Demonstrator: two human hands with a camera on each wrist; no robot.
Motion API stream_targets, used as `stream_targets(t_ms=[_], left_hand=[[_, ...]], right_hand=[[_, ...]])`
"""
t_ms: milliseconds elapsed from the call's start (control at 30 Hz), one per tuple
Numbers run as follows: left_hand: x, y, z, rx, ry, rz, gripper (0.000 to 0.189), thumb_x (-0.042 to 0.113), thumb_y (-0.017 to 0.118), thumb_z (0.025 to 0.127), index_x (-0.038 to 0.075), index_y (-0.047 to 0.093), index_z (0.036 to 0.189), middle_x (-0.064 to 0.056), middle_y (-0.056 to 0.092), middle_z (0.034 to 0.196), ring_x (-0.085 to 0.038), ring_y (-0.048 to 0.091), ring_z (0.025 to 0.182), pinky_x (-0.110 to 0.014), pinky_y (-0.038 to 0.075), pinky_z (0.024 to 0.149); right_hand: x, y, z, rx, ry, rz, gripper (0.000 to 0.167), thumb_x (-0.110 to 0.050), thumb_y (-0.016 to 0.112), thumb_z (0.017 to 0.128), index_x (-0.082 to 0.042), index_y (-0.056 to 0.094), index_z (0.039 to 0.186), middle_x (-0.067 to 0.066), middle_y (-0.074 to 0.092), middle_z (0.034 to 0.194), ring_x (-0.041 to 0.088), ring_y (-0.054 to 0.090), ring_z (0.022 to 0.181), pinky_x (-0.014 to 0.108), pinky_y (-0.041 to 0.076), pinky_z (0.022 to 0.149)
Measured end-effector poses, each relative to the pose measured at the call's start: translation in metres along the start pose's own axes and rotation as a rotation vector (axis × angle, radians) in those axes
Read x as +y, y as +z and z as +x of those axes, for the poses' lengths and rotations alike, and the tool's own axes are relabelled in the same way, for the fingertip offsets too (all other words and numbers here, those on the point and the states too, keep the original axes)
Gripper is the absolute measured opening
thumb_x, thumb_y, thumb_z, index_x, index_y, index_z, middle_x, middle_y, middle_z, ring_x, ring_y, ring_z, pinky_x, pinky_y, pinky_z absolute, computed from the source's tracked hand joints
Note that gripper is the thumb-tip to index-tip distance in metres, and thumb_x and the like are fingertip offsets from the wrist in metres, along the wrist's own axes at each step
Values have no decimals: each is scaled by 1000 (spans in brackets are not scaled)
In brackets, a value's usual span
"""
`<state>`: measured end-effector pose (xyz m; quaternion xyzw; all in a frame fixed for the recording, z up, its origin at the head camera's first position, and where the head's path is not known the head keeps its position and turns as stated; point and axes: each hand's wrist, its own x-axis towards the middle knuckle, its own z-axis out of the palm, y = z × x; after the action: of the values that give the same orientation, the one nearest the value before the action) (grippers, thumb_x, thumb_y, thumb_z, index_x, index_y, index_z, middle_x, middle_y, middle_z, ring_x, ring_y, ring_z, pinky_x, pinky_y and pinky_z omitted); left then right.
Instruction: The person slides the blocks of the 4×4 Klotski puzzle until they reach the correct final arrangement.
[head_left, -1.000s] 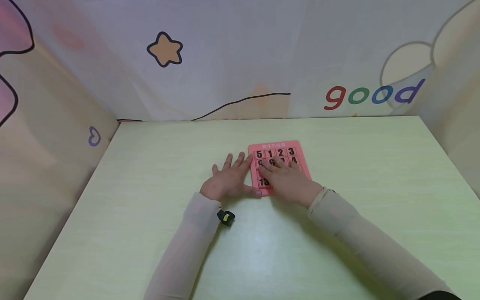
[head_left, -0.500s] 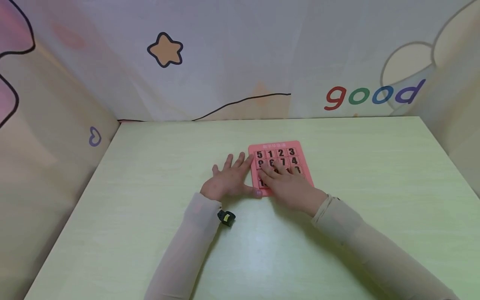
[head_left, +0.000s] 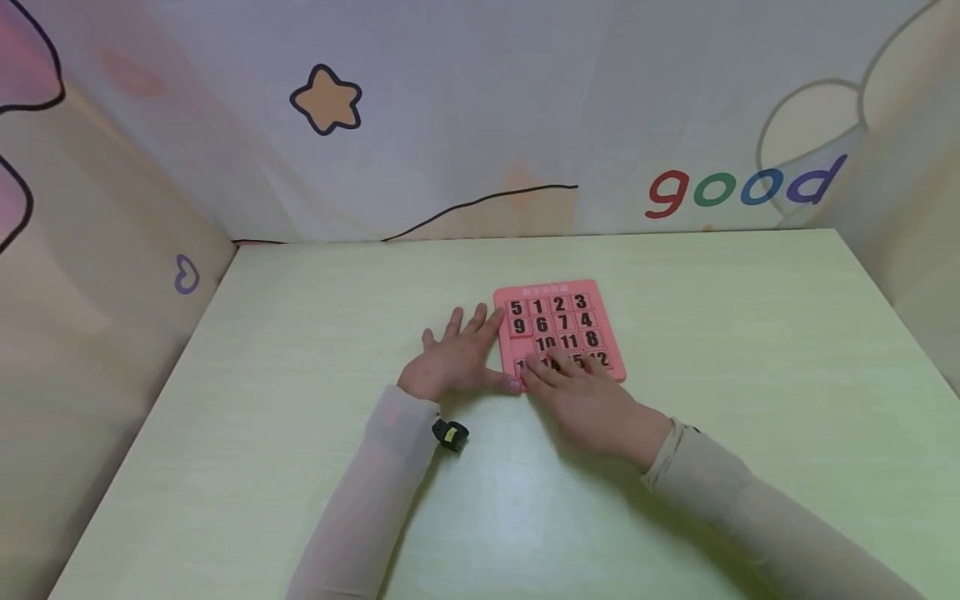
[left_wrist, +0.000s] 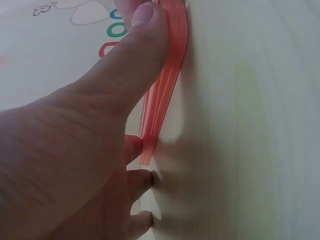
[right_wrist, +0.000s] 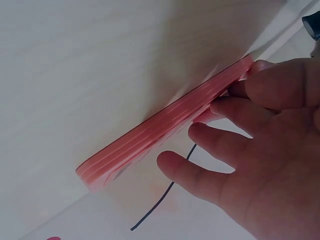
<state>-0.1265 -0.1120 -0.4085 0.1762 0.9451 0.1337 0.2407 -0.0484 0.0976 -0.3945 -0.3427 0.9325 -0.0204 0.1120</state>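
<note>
A pink sliding number puzzle (head_left: 604, 325) lies flat on the table, its numbered tiles facing up. In the third row's left column, below the 9 tile (head_left: 519, 326), a bare slot (head_left: 521, 345) shows. My left hand (head_left: 453, 358) is spread beside the puzzle, thumb at its near left corner and index fingertip along its left edge. In the left wrist view the thumb (left_wrist: 142, 50) lies against the puzzle's side. My right hand (head_left: 592, 412) rests its extended fingertips on the bottom row, partly covering those tiles. The right wrist view shows these fingers (right_wrist: 215, 142) spread over the puzzle's face.
The pale green table (head_left: 300, 317) extends around the puzzle. Behind it stands a printed backdrop (head_left: 465, 108) with a star and the word "good", and fabric side walls rise at left and right. A small black device (head_left: 451, 435) sits at the left wrist.
My right hand has slid toward the near edge of the puzzle, uncovering the middle rows and the bare slot at left. My left hand has stayed in place.
</note>
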Motion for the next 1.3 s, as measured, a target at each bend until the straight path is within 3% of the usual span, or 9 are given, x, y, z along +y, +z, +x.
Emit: stream_targets(t_ms=[333, 1300], left_hand=[[1, 1, 2, -2, -1, 15, 118, 71, 70, 79, 27, 1, 164, -5, -3, 169, -38, -7, 152, -72, 8, 112], [0, 0, -1, 3, -1, -2, 117, 70, 70, 80, 27, 1, 164, -5, -3, 169, -37, -7, 152, -73, 7, 112]], right_hand=[[-3, -1, -8, -14, -1, 32, 52, -8, 53, 101, -1, 44, 152, 16, 36, 159, 46, 27, 145, 70, 30, 106], [-4, -3, -7, -17, 1, 43, 51, -8, 54, 101, -1, 45, 151, 17, 38, 158, 46, 27, 146, 71, 30, 106]])
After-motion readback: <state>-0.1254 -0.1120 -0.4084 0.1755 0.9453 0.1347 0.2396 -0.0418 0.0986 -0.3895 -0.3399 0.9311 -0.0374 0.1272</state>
